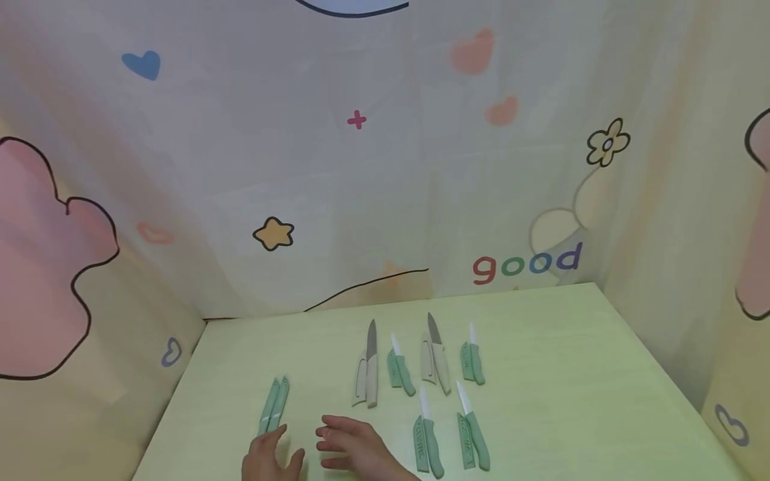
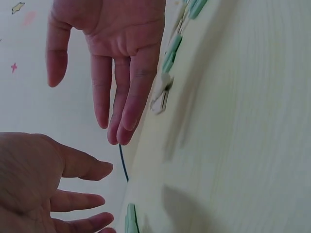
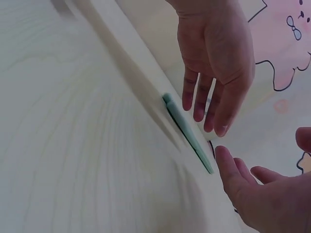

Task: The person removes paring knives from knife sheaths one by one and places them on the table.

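Observation:
Two slim green knives in their sheaths, the left (image 1: 268, 406) and the right (image 1: 279, 403), lie side by side on the table. My left hand (image 1: 263, 459) is just in front of them, fingers loosely bent; contact cannot be told in the head view, though the right wrist view shows it apart from a green sheathed knife (image 3: 182, 121). To its right my right hand (image 1: 356, 446) hovers, fingers extended, palm turned toward the left hand (image 2: 29, 184). Neither hand holds anything. Nearest the right hand lies a beige-handled knife (image 1: 372, 384) beside its beige sheath (image 1: 359, 386).
Further right are another beige-handled knife (image 1: 441, 364) and several green-handled knives, such as this one (image 1: 430, 441), bare blades pointing away. Each has its sheath beside it, like this green sheath (image 1: 419, 444). A patterned curtain (image 1: 337, 174) encloses the pale table (image 1: 571, 401).

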`<state>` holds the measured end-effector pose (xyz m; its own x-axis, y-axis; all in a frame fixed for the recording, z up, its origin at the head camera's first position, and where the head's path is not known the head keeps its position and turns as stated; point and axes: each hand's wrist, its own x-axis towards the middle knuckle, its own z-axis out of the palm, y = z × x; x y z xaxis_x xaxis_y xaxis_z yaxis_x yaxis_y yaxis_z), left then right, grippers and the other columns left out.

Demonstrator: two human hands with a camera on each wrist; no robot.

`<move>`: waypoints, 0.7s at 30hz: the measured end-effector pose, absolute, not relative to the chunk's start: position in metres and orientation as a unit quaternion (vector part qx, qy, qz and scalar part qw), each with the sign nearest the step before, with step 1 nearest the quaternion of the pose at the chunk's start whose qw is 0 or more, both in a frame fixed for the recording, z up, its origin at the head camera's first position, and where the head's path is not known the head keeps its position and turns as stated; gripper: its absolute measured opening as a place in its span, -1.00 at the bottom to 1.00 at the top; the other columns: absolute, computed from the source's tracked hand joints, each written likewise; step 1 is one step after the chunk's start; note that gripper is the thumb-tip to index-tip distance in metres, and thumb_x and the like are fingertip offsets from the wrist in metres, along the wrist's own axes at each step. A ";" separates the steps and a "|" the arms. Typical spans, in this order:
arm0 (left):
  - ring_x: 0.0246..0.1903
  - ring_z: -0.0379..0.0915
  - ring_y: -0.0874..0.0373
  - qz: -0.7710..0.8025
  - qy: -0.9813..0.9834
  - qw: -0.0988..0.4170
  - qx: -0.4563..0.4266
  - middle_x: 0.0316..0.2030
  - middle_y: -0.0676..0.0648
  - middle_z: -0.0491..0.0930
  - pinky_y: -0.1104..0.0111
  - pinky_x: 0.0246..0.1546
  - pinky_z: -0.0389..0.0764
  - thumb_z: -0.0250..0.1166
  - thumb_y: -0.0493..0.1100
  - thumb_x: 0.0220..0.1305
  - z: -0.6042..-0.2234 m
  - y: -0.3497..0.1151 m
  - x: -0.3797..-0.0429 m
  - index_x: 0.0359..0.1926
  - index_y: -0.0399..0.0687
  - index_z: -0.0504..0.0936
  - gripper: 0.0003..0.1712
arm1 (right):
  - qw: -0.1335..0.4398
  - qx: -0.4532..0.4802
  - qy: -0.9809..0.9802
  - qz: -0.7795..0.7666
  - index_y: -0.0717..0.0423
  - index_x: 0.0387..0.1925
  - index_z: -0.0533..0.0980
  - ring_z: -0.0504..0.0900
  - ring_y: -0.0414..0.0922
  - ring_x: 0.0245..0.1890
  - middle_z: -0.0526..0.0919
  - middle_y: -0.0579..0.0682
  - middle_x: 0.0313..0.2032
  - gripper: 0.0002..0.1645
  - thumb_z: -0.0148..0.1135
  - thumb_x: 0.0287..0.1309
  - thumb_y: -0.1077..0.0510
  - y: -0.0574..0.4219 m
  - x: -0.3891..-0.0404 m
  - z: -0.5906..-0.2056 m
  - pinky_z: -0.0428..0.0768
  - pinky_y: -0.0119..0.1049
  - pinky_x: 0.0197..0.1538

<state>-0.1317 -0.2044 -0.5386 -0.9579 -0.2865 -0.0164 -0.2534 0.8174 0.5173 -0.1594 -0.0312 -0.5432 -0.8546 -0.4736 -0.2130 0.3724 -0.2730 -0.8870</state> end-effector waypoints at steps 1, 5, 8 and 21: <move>-0.10 0.37 -0.26 -0.259 -0.954 0.037 0.147 -0.04 -0.41 0.44 -0.08 -0.14 0.55 0.39 -0.06 0.06 -0.539 -0.207 -0.131 0.11 -0.37 0.52 -0.36 | 0.271 -0.049 0.537 -0.797 0.40 0.27 0.31 0.55 0.07 0.00 0.55 0.25 0.10 -0.40 0.12 0.31 0.13 -0.035 -0.159 -0.543 0.64 0.04 0.03; -0.06 0.34 -0.31 -0.232 -0.959 0.043 0.158 0.00 -0.42 0.42 -0.13 -0.09 0.54 0.37 -0.03 0.07 -0.542 -0.216 -0.128 0.10 -0.38 0.52 -0.35 | 0.295 -0.055 0.521 -0.799 0.41 0.29 0.26 0.49 0.11 0.07 0.51 0.27 0.15 -0.38 0.08 0.33 0.12 -0.048 -0.159 -0.544 0.56 0.09 0.11; -0.06 0.37 -0.31 -0.212 -0.965 0.040 0.149 0.00 -0.42 0.44 -0.12 -0.08 0.54 0.36 -0.01 0.08 -0.545 -0.222 -0.128 0.08 -0.39 0.52 -0.35 | 0.313 -0.061 0.508 -0.800 0.42 0.31 0.23 0.46 0.11 0.11 0.46 0.28 0.19 -0.36 0.05 0.34 0.11 -0.056 -0.160 -0.545 0.51 0.09 0.18; 0.06 0.21 -0.35 -0.196 -0.963 -0.024 0.185 0.14 -0.38 0.36 -0.24 0.02 0.43 0.31 0.05 0.13 -0.555 -0.225 -0.135 0.12 -0.35 0.52 -0.34 | 0.326 -0.059 0.501 -0.800 0.55 0.27 0.20 0.39 0.10 0.17 0.38 0.37 0.23 -0.39 0.03 0.33 0.22 -0.085 -0.163 -0.549 0.35 0.06 0.32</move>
<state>-0.1351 -0.2254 -0.5547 -0.9305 -0.3463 -0.1192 -0.3653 0.8548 0.3686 -0.1632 -0.0854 -0.5491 -0.7807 -0.5798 -0.2328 0.4626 -0.2859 -0.8392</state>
